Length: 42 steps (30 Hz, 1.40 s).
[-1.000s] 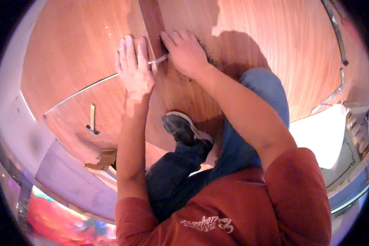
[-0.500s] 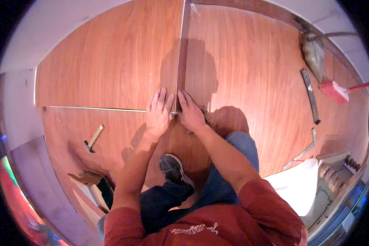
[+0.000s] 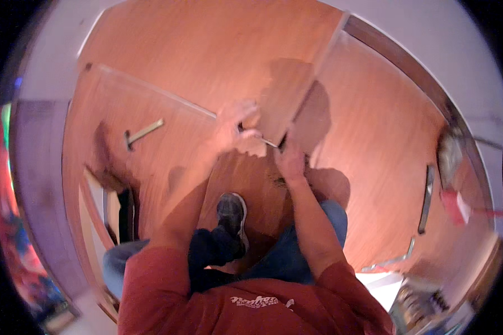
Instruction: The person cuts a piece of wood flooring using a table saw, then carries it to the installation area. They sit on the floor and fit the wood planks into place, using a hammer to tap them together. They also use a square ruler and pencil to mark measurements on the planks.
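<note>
The person crouches on a floor (image 3: 167,50) of reddish wood-look planks, seen from above, with a red shirt (image 3: 251,301) at the lower edge, blue jeans (image 3: 288,257) and a dark shoe (image 3: 231,215) planted flat just below the hands. Near the centre a loose plank (image 3: 279,100) is tilted up off the floor, running toward 1 o'clock. The left hand (image 3: 236,120) is blurred; it lies at the plank's left edge, at about 11 o'clock from the frame centre, and its fingers seem curled around that edge, though the blur leaves it uncertain whether they are clamped on it. The right hand (image 3: 289,159) sits just below the plank's near end, at about 5 o'clock from the left hand, fingers pointing up against the board's lower edge; whether it grips or merely presses cannot be told. The two hands are near each other, with the plank's near corner between them. A hammer (image 3: 142,133) lies on the floor well apart to the left, at about 9 o'clock from the left hand, handle pointing toward 2 o'clock. At the right rim, around 3 o'clock, a long dark bar (image 3: 426,198) lies on the floor beside a red-and-white tool (image 3: 457,205), blurred.
</note>
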Each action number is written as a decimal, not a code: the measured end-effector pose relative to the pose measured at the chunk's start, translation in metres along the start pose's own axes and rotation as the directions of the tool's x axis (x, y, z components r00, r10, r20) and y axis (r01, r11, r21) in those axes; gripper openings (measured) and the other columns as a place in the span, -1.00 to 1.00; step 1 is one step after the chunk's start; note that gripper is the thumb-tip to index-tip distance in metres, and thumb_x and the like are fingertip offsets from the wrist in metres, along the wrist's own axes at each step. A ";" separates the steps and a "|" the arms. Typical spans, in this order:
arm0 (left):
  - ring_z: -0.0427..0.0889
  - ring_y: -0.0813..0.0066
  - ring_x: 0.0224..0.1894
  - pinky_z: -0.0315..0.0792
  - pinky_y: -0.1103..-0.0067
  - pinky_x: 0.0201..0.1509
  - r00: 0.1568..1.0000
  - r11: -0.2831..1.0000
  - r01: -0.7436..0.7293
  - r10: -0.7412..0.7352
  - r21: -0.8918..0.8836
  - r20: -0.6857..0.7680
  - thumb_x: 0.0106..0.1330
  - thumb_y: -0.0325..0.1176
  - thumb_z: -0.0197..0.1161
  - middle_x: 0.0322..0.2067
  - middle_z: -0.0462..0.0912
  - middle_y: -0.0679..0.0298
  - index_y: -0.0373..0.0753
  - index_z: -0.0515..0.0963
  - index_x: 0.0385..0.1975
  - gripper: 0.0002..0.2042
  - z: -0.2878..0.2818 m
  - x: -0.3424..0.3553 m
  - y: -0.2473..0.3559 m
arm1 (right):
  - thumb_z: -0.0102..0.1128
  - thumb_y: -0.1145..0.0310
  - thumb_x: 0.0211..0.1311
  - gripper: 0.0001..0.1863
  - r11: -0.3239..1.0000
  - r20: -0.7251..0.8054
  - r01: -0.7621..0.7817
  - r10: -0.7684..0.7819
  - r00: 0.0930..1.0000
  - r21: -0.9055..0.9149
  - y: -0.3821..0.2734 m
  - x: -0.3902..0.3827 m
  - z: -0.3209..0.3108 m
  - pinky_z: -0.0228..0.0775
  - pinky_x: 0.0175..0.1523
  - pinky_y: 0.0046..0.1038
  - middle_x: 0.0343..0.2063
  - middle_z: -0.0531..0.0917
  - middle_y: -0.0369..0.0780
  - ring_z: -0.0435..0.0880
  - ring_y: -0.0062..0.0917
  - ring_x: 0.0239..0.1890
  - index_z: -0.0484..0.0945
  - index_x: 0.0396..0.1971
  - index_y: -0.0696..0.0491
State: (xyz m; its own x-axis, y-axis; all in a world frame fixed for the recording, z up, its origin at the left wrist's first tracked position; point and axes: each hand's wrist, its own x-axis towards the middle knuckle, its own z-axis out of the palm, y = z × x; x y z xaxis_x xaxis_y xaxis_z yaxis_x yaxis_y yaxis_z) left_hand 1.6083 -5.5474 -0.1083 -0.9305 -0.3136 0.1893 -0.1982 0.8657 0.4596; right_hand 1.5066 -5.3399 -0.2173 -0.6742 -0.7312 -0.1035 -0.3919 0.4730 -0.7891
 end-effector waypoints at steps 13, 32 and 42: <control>0.51 0.23 0.10 0.48 0.31 0.08 0.091 0.155 0.221 -0.986 -0.963 -0.138 0.61 -0.09 0.00 0.09 0.55 0.06 -0.21 0.39 0.32 -0.57 -0.056 -0.042 -0.249 | 0.38 0.23 0.29 -0.05 0.988 0.016 -0.134 0.133 0.991 0.079 -0.028 0.008 -0.018 0.17 0.49 -0.16 0.41 0.30 0.18 0.29 0.04 0.46 0.01 0.50 0.24; 0.40 0.43 -0.42 0.33 0.37 -0.38 0.056 0.182 0.353 -0.983 -0.918 -0.173 0.61 -0.04 -0.12 -0.43 0.43 0.27 -0.20 0.31 0.10 -0.65 -0.027 -0.050 -0.308 | 0.44 0.15 0.24 -0.02 0.998 0.014 -0.049 0.049 0.999 -0.028 -0.022 -0.011 0.017 0.20 0.48 -0.15 0.39 0.30 0.25 0.31 0.12 0.43 0.07 0.49 0.25; 0.38 0.38 -0.46 0.34 0.28 -0.38 0.148 0.439 0.526 -0.891 -0.728 -0.430 0.60 -0.10 -0.23 -0.57 0.34 0.30 -0.17 0.37 -0.45 -0.60 0.005 -0.019 -0.203 | 0.43 0.03 0.22 0.02 0.997 -0.007 -0.008 0.008 1.000 -0.080 -0.024 0.003 -0.003 0.33 0.36 -0.02 0.30 0.41 0.18 0.45 0.10 0.31 0.03 0.51 0.12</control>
State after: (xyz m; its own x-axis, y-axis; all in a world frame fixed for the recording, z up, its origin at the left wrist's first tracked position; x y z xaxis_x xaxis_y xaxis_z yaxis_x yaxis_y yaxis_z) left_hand 1.6652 -5.7155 -0.2098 0.1710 -0.9852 -0.0080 -0.3521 -0.0687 0.9334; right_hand 1.5122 -5.3525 -0.1967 -0.6817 -0.7241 -0.1050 -0.4350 0.5165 -0.7375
